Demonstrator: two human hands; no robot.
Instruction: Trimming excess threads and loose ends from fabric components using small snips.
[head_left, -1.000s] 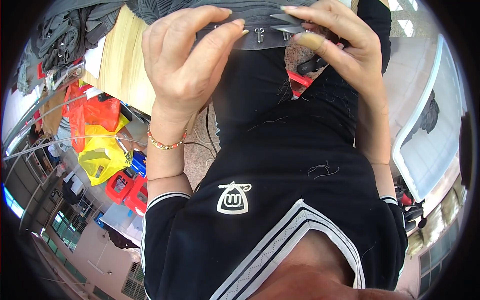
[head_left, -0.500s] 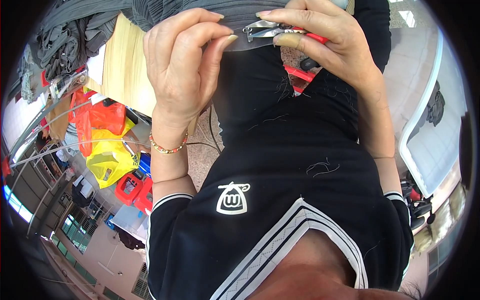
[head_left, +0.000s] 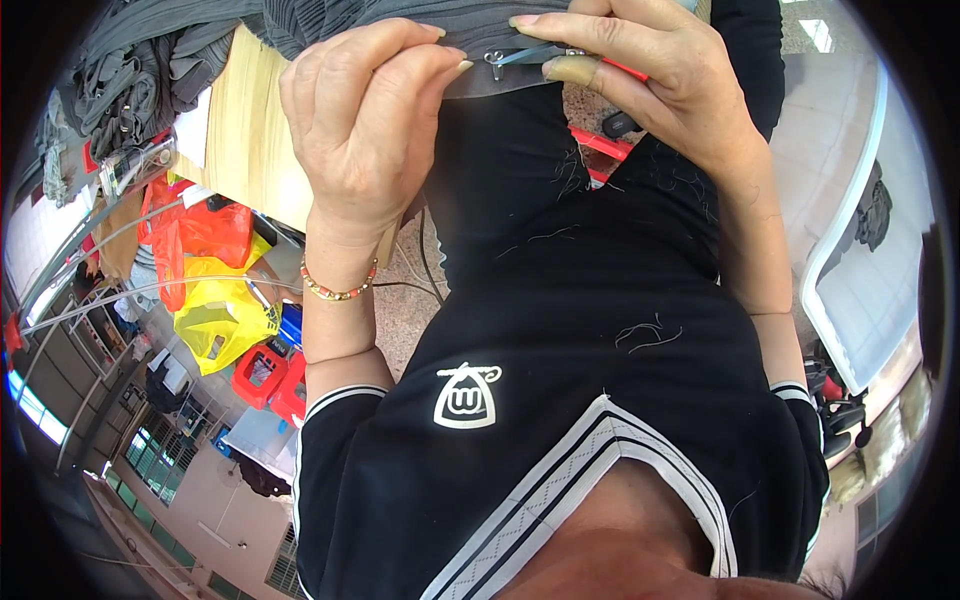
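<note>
Dark grey pleated cloth point(head_left: 370, 10) lies across the top of the view, with a thin sheer edge point(head_left: 520, 82) nearest me. At this edge, my left hand point(head_left: 365, 130) is closed in a pinch, thumb against fingertips. Cloth or thread may be between them, too small to make out. A small silvery metal fitting point(head_left: 493, 62) shows just beside those fingertips. My right hand point(head_left: 665, 85) grips red-handled thread snips point(head_left: 530, 54) between thumb and fingers. Their blades point left toward the fitting and look drawn together. The palm hides most of the handle.
A pale wooden board point(head_left: 262, 130) and heaped dark grey garments point(head_left: 170, 80) lie to the left. Below them are red and yellow plastic bags point(head_left: 222, 315) and a red basket point(head_left: 258, 375). A white curved-edged tray or table point(head_left: 850, 270) stands right. Loose threads cling to my black clothes.
The snips' blades, spread apart before, now look closed together. My left hand has shifted slightly left, its fingertips still pinched by the fitting. The cloth stays nearly in place.
</note>
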